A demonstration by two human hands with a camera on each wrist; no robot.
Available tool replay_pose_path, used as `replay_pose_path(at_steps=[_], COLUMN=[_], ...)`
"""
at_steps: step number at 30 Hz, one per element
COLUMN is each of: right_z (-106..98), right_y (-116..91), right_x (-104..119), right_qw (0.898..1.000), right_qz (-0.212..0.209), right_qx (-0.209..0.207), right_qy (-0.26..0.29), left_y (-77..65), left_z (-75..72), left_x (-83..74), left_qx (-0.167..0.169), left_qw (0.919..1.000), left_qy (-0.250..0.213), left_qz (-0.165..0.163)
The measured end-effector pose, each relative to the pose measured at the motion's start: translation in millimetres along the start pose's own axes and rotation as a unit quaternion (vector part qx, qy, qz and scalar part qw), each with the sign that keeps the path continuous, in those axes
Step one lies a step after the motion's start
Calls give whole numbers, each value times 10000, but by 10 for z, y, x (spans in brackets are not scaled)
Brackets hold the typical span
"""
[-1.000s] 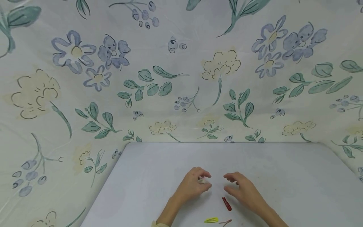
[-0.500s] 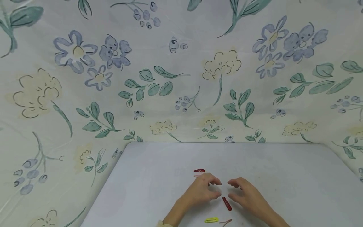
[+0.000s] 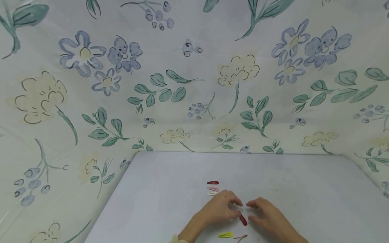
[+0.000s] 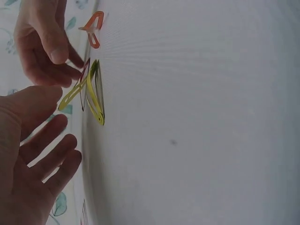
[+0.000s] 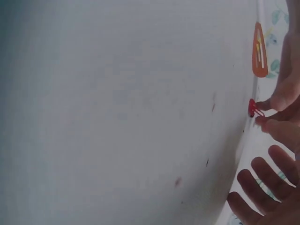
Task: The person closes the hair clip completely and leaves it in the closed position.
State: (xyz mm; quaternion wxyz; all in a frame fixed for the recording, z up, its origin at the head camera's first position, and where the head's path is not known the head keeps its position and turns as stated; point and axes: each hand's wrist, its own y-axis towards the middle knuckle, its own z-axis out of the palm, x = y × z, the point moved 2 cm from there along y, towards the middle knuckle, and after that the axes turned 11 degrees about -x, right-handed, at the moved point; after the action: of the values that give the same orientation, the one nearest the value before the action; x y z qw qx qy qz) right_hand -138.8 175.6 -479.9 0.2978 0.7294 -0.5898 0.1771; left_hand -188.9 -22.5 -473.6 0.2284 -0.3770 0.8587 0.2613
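Observation:
In the head view a dark red snap hair clip (image 3: 243, 220) lies on the white table between my hands. My left hand (image 3: 219, 208) is just left of it, thumb at its upper end, fingers loosely bent and apart. My right hand (image 3: 268, 216) stands to its right, fingers relaxed and thumb apart. The right wrist view shows fingertips right at the red clip (image 5: 252, 108). Behind my left hand lie a red clip (image 3: 213, 182), a pink clip (image 3: 213, 189) and a whitish clip (image 3: 212, 194), partly covered by the hand.
Nearer me lie a yellow clip (image 3: 226, 235) and an orange-brown clip (image 3: 240, 237); the left wrist view shows yellow clips (image 4: 96, 101) and an orange clip (image 4: 95, 29). A flowered cloth (image 3: 194, 101) rises behind the white table (image 3: 304, 182).
My left hand has moved right and toward me to the dark red clip, uncovering the red, pink and whitish clips. My right hand has shifted slightly toward me.

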Motion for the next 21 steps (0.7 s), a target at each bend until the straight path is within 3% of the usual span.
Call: replay_pose_path(at_steps=[4,16,21], right_z=[11,31,32], right_y=[-24,-7,-30], right_x=[7,54,67], right_qw=[9998,9987,9993], right_qz=[54,345,65], right_qx=[164,294,205], right_qy=[-37,-211,-320], left_y=[8,26,13], left_z=[26,22,21], left_x=[-8,-76,-81], left_qx=[24,-8,-49], left_qw=[9988,9936,9937], left_qy=[386,997,1008], left_qz=[290,522,480])
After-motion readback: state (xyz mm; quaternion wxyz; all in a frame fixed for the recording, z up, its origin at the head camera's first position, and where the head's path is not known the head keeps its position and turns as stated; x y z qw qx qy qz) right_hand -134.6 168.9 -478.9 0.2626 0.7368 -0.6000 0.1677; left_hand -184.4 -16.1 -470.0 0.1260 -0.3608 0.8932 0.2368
